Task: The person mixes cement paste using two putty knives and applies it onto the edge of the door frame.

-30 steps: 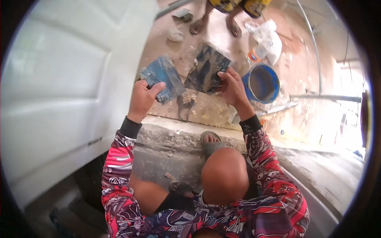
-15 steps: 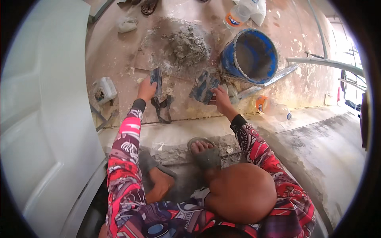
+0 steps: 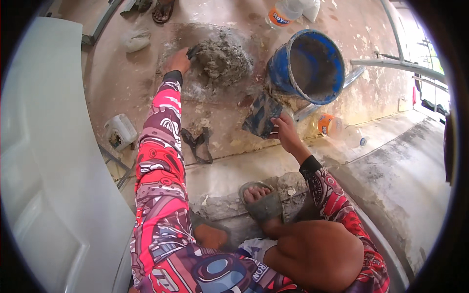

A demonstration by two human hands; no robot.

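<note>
My left hand (image 3: 177, 62) reaches far forward, closed around a small dark flat scraper (image 3: 194, 51). The scraper's edge meets the left side of a heap of wet grey mortar (image 3: 225, 59), so part of the blade is hidden. The heap rests on a smeared flat board (image 3: 195, 90) on the floor. My right hand (image 3: 286, 130) grips a dark blue, mortar-smeared flat plate (image 3: 261, 117) by its right edge. That plate is tilted, close in front of a blue bucket (image 3: 279, 73) with a grey-coated inside.
A white door panel (image 3: 49, 136) fills the left. Near it lie a cut white jug (image 3: 120, 132) and a black strap (image 3: 198, 145). Plastic bottles (image 3: 337, 128) lie right and far back. Metal pipes (image 3: 398, 68) cross at right. Another person's sandalled foot (image 3: 162, 10) shows at the top.
My left hand has moved forward with the scraper, from above the floor near the strap to the mortar heap. My right hand and its plate have shifted slightly right and nearer.
</note>
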